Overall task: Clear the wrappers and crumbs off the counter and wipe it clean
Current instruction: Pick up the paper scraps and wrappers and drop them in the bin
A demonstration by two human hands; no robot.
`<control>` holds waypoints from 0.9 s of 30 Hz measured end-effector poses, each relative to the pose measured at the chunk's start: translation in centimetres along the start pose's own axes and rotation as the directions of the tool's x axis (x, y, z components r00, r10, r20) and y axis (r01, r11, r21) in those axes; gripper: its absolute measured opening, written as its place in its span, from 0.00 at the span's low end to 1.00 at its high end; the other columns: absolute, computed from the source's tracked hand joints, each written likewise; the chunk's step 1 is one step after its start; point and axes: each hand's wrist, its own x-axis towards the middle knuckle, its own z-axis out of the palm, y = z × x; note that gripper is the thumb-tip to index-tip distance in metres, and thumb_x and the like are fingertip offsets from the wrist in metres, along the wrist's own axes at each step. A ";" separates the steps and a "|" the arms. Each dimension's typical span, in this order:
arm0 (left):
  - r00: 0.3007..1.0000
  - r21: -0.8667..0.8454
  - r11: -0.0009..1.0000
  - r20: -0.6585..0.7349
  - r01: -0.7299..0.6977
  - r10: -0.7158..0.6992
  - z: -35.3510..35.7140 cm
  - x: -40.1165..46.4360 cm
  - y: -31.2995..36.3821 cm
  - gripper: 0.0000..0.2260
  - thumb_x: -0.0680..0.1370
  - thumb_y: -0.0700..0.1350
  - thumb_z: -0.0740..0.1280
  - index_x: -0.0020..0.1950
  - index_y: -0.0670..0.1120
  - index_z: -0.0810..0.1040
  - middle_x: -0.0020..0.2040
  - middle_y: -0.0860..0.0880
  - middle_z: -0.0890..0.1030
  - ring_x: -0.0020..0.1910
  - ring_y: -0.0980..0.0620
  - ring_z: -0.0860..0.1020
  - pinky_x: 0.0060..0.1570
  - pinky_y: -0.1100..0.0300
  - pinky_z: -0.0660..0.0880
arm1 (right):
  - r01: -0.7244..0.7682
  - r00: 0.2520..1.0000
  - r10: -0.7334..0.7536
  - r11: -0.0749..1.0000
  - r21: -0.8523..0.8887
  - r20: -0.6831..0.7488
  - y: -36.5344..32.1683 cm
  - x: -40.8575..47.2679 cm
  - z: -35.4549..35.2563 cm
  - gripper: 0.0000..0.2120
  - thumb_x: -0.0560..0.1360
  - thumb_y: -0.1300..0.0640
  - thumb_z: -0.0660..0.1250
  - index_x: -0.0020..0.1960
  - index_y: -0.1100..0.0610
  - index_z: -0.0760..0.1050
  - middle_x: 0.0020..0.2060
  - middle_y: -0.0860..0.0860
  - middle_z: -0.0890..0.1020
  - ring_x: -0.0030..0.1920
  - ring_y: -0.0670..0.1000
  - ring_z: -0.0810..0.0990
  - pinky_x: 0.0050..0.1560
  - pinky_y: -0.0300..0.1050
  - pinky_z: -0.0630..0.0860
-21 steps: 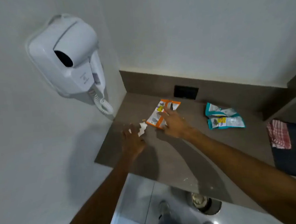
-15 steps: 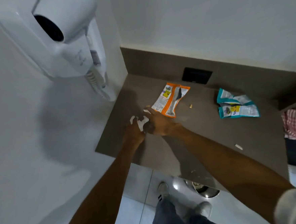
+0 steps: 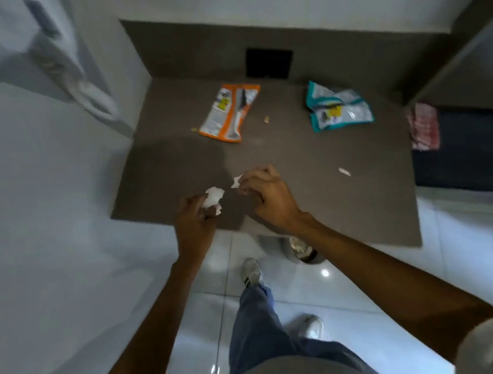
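Brown counter (image 3: 312, 182), orange wrapper (image 3: 230, 112) beyond both grips, left hand (image 3: 195, 222) and right hand (image 3: 269, 197), each pinching paper scraps (image 3: 214, 196).

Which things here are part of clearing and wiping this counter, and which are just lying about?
Part of the job:
- orange wrapper
- teal wrappers
- white scrap and crumbs on the counter
- white scraps pinched in the left hand and right hand
- bin below the counter edge, likely

Just lying about:
- wall hair dryer
- black wall plate
- red checked cloth, unless it serves for wiping
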 end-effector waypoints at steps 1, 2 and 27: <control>0.999 -0.015 0.999 0.012 -0.043 0.043 0.7 -2.6 0.5 0.12 0.74 0.38 0.77 0.58 0.40 0.85 0.55 0.41 0.84 0.51 0.54 0.81 0.54 0.75 0.72 | 0.025 0.999 -0.024 1.000 0.018 -0.034 0.6 -3.5 -1.0 0.12 0.73 0.67 0.65 0.49 0.61 0.86 0.52 0.57 0.86 0.54 0.60 0.81 0.55 0.49 0.78; 0.995 -0.036 0.996 0.044 -0.084 0.085 1.6 -5.2 0.9 0.12 0.74 0.38 0.78 0.57 0.41 0.85 0.53 0.43 0.85 0.48 0.63 0.79 0.52 0.80 0.71 | 0.039 0.998 -0.037 0.999 0.017 -0.060 1.5 -7.3 -1.8 0.12 0.72 0.70 0.67 0.50 0.61 0.86 0.53 0.58 0.85 0.56 0.58 0.81 0.57 0.47 0.78; 0.483 0.043 0.789 0.770 0.613 -0.417 48.4 -16.2 -6.6 0.19 0.84 0.43 0.62 0.76 0.48 0.74 0.72 0.43 0.80 0.71 0.42 0.78 0.68 0.50 0.77 | -0.869 0.161 0.974 0.062 0.492 0.162 37.8 -32.5 17.8 0.15 0.79 0.51 0.63 0.61 0.54 0.81 0.55 0.55 0.85 0.59 0.59 0.82 0.50 0.46 0.82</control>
